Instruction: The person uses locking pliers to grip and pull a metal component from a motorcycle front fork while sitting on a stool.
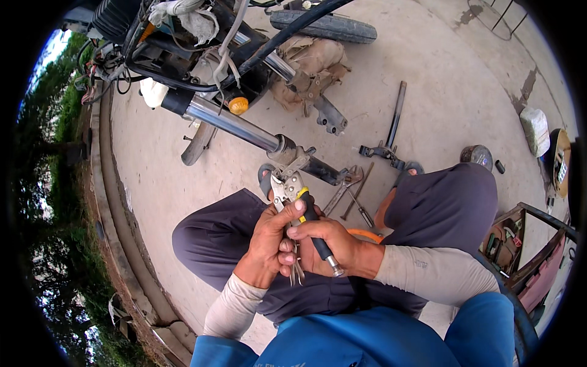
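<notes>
Between my knees I hold a pair of locking pliers (312, 214) with a black and yellow grip and an adjusting screw at its end. My left hand (263, 244) is closed round the bare metal handle side, thumb on top. My right hand (336, 241) wraps the gripped handle, its thumb lying across near the left fingers. The silver jaws point away from me, right at the lower end of a motorcycle fork leg (232, 124). Whether they bite on its lug I cannot tell. Thin metal prongs show below my left fingers.
An adjustable wrench (343, 188), a screwdriver (362, 209) and a thin rod lie on the concrete beyond my hands. Farther right is a steering stem (394, 131). The motorcycle's front, with an orange indicator (238, 106), stands at upper left. A metal-framed box (507, 241) holds tools at right.
</notes>
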`<action>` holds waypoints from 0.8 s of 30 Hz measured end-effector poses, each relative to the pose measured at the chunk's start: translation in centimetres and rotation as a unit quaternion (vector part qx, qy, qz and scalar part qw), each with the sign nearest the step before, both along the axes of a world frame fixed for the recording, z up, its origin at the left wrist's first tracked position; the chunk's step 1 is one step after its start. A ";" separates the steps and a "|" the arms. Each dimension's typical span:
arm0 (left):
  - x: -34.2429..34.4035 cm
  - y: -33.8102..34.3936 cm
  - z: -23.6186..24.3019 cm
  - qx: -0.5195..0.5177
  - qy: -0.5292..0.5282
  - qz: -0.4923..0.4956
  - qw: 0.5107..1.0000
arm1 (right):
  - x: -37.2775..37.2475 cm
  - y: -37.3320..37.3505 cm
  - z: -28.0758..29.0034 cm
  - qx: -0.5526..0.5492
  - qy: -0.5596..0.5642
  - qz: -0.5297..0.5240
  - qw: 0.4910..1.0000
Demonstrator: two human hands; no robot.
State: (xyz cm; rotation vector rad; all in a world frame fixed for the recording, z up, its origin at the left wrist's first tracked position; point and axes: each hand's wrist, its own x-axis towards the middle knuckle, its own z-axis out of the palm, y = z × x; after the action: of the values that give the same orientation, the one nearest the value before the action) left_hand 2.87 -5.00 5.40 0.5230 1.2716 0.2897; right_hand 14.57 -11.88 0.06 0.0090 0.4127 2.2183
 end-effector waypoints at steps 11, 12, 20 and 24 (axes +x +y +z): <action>0.1 -0.4 -1.1 0.037 -0.025 0.000 0.999 | 0.2 -0.1 -0.7 0.011 -0.051 0.004 0.999; -0.1 -0.5 -1.4 0.039 -0.034 0.004 0.999 | 0.2 0.0 -0.2 -0.002 -0.059 0.002 0.998; 0.7 -1.3 -2.5 0.088 -0.017 0.060 0.994 | 0.2 -0.2 -1.2 0.026 -0.080 0.018 0.996; -0.1 -1.0 -2.9 0.094 -0.046 0.022 0.994 | 0.3 -0.2 -1.3 0.028 -0.091 0.016 0.995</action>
State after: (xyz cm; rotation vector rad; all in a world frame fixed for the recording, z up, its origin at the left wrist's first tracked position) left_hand 2.76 -5.99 2.47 0.6353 1.1726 0.4685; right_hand 14.88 -12.11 -1.25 -0.1698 0.2521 2.2389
